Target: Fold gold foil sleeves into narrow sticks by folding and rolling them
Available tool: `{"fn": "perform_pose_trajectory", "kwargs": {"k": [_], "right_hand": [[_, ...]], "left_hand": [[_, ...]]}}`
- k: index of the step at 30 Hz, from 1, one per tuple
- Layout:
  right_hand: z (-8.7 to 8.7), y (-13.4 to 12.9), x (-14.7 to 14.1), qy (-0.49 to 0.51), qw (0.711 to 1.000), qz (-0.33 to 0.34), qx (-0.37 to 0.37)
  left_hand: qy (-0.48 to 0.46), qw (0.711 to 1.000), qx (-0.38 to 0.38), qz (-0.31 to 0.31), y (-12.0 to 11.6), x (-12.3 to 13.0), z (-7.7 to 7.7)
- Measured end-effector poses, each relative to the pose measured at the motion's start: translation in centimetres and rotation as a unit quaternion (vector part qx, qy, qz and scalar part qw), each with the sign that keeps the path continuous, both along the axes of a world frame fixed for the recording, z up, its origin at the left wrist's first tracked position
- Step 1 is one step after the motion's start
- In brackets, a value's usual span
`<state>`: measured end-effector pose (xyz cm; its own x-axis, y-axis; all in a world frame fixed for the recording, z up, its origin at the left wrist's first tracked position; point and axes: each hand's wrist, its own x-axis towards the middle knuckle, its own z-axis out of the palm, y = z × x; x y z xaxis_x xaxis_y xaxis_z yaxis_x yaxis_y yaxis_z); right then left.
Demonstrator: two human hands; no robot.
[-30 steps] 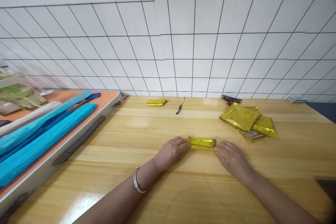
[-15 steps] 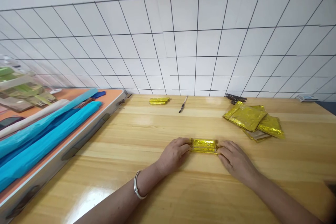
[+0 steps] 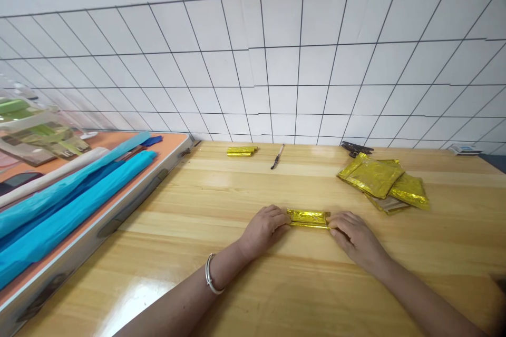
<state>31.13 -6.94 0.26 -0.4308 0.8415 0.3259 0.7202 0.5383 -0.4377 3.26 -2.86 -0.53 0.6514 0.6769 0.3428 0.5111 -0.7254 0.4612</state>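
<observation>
Gold foil folded strip [image 3: 308, 217] lies mid-desk, left hand [image 3: 264, 229] and right hand [image 3: 353, 236] apparently pinching its ends.

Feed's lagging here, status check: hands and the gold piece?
Left hand and right hand pinch folded gold foil, flat on table. Nothing blocking.

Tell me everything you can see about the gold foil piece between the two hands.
The gold foil piece is a narrow folded strip of shiny, crinkled yellow-gold foil. It lies flat on the wooden table, lengthwise from left to right, near the table's middle. Its folded layers show as a seam along the near edge. The left hand pinches its left end with the fingertips, and the right hand does the same at its right end. Nothing else touches it.
</observation>
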Motion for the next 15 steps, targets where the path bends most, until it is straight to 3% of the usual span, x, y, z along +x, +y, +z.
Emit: {"fn": "perform_pose_trajectory", "kwargs": {"k": [15], "right_hand": [[-0.09, 0.69, -0.16, 0.046, 0.997, -0.047, -0.045]], "left_hand": [[-0.081, 0.988, -0.1, 0.091, 0.58, 0.44, 0.05]]}}
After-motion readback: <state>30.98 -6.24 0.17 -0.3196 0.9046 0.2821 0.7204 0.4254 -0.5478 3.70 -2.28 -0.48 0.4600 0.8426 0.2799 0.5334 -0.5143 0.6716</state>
